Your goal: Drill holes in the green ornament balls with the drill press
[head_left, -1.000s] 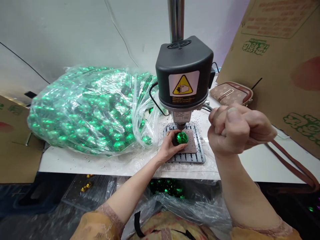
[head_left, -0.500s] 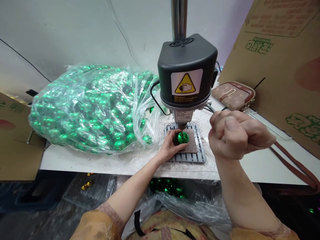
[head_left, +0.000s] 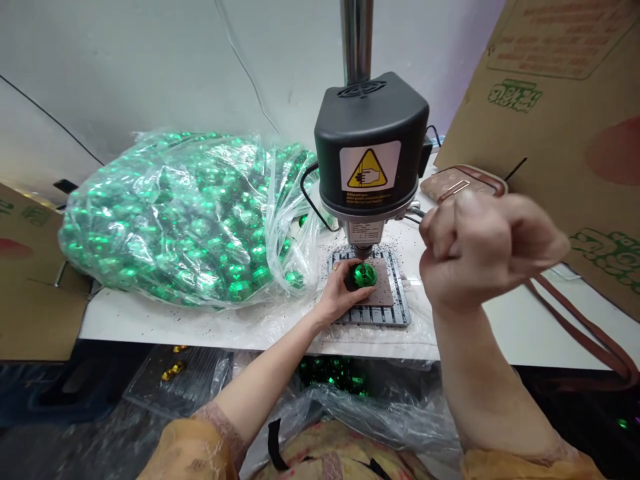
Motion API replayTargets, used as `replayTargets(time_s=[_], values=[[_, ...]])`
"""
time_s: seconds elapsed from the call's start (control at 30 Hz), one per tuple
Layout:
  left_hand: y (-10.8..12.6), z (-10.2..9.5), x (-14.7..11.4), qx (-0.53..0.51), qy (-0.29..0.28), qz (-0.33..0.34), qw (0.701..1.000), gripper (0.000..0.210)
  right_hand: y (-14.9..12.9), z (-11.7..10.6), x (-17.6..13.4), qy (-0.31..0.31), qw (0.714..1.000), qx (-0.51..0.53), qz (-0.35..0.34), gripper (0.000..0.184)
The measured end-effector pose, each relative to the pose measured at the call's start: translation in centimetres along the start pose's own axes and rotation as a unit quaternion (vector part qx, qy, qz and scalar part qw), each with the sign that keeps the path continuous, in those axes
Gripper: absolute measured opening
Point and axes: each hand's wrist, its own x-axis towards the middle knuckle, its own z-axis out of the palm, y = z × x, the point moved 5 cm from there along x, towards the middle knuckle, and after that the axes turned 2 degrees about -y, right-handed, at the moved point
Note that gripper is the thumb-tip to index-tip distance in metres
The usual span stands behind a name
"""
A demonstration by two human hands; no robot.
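Under the chuck of a black bench drill press, a shiny green faceted ball rests on a brownish pad over the slotted metal base. My left hand curls around the ball's left side, thumb in front and fingers behind. The drill bit comes down at the top of the ball; whether it is inside cannot be made out. My right hand, slightly blurred, is a raised fist right of the drill head, at the end of a metal lever. The gripped end is hidden by the fingers.
A big clear bag of green balls lies left of the drill. At right are a patterned purse with a brown strap and a cardboard box. Dark shavings dot the white table. More green balls sit below its edge.
My right fist has moved slightly up and to the right. My left hand stays around the green ball, which has kept its place on the pad.
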Motion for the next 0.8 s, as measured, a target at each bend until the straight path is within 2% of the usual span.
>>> replayTargets(time_s=[0.07,0.13,0.2,0.23,0.27,0.33,0.4,0.47,0.57,0.63,0.73,0.8], values=[[0.5,0.0,-0.3,-0.010,0.019,-0.005,1.000,0.061,0.0,0.9,1.6,0.003,0.998,-0.012,0.054,0.043],[1.0,-0.4,-1.8,0.027,0.070,0.002,0.997,0.058,0.0,1.5,2.6,-0.012,0.996,-0.009,0.093,0.042],[1.4,-1.0,-4.6,0.089,0.110,0.033,0.989,0.055,0.0,1.7,3.1,-0.016,0.995,-0.011,0.100,0.041],[1.4,-1.1,-6.5,0.116,0.102,0.056,0.986,0.054,0.0,1.6,3.2,-0.015,0.995,-0.014,0.096,0.041],[1.2,-0.9,-8.5,0.137,0.065,0.080,0.985,0.053,-0.1,1.6,3.1,-0.013,0.996,-0.017,0.087,0.041],[0.2,0.3,-12.8,0.175,-0.094,0.103,0.975,0.046,0.0,1.5,3.0,-0.014,0.997,-0.017,0.077,0.041],[-1.9,1.6,-16.9,0.230,-0.264,0.052,0.935,0.037,0.0,1.4,2.9,-0.012,0.997,-0.009,0.075,0.040],[-4.2,1.9,-19.6,0.290,-0.353,-0.042,0.888,0.043,0.2,1.4,2.9,-0.007,0.996,-0.006,0.084,0.040],[-7.3,1.5,-21.2,0.354,-0.376,-0.178,0.838,0.062,0.4,1.3,2.9,-0.002,0.996,-0.003,0.090,0.040],[-9.0,1.4,-21.6,0.376,-0.387,-0.242,0.806,0.067,0.5,1.3,2.9,-0.003,0.996,0.001,0.084,0.041],[-10.5,1.5,-21.9,0.402,-0.398,-0.290,0.772,0.068,0.6,1.2,2.8,0.000,0.997,0.000,0.081,0.041],[-10.1,1.6,-21.7,0.415,-0.409,-0.285,0.761,0.063,0.6,1.2,2.7,0.001,0.997,0.000,0.078,0.041]])
